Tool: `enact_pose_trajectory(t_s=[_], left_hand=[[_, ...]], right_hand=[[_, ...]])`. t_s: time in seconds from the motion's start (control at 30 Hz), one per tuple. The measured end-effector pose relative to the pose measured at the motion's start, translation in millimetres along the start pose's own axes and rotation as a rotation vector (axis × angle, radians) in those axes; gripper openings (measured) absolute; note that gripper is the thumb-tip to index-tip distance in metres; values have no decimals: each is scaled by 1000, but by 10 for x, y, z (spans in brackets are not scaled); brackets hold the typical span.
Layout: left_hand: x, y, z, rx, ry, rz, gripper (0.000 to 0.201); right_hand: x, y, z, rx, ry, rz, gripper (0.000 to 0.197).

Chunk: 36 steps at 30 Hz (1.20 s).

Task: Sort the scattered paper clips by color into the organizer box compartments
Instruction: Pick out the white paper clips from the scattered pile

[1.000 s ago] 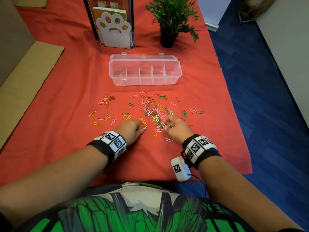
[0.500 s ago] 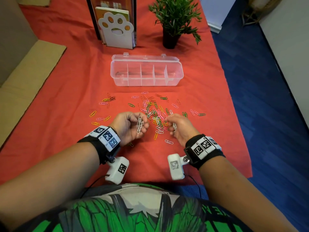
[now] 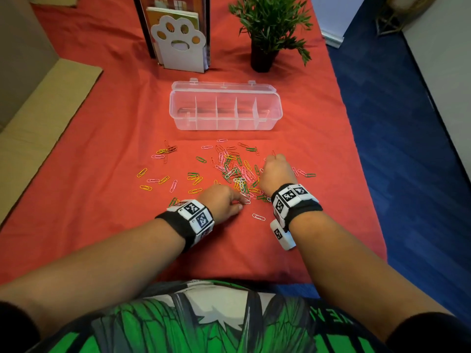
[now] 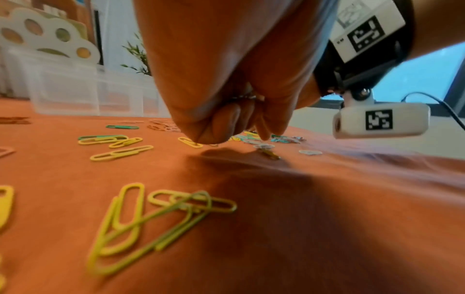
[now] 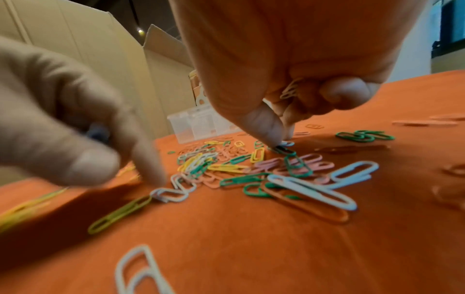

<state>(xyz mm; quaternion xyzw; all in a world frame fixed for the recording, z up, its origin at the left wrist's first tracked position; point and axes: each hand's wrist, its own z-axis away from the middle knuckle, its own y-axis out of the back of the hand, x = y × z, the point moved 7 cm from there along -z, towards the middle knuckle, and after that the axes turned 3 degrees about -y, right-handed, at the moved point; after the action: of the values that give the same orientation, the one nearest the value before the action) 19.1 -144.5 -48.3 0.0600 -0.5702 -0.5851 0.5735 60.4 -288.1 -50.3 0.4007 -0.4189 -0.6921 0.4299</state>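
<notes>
The left hand (image 3: 220, 201) is lowered to the red tabletop (image 3: 102, 149) at the near edge of the scattered paper clips (image 3: 237, 171), fingers curled around white clips gathered in the palm. The right hand (image 3: 276, 171) is positioned over the pile's right part, white clips (image 5: 292, 89) clenched in the palm, thumb and forefinger pinching down onto a clip. The clear organizer box (image 3: 225, 108) is located beyond the pile, lid open.

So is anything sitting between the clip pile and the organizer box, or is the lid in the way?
Nothing visible blocks it. Only bare red cloth lies between the paper clips and the organizer box, and the lid is folded back behind, leaving the compartments open on top.
</notes>
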Motion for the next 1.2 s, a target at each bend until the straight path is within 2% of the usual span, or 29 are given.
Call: enact_pose_trajectory(t_s=[0.1,0.2,0.3,0.4,0.53,0.63,0.8,0.87,0.93,1.07,1.13,1.2], left_hand=[[-77,13,35,-9,-5,-76,22],[-210,73,69,-11,47,-93,13],[-308,124,83,0,102,-62,25],[-233,171,45,68,57,-88,27],[-180,108,-14,72,16,-184,20],[-180,69,-12,51,12,-281,22],[-166,37,2,-2,13,-356,28],[-185,9,16,-30,12,-388,26],[-215,-20,16,-37,14,-402,26],[-206,1,-2,5,16,-323,28],[-182,87,6,51,66,-114,23],[-246,113,32,36,240,332,19]], right_hand=[[27,-15,0,-47,-8,-10,41],[47,-56,0,-93,3,-28,38],[71,24,3,-44,-3,-119,27],[54,103,9,18,35,-139,22],[-59,50,66,-17,104,34,28],[-126,46,98,-22,114,143,32],[-102,3,9,-115,100,47,27],[-23,62,-12,-112,30,-142,18],[79,92,-16,-115,-61,-428,18],[112,32,137,-277,-173,-986,27],[83,-1,283,-387,-241,-1311,26],[66,-89,427,-488,-306,-1451,23]])
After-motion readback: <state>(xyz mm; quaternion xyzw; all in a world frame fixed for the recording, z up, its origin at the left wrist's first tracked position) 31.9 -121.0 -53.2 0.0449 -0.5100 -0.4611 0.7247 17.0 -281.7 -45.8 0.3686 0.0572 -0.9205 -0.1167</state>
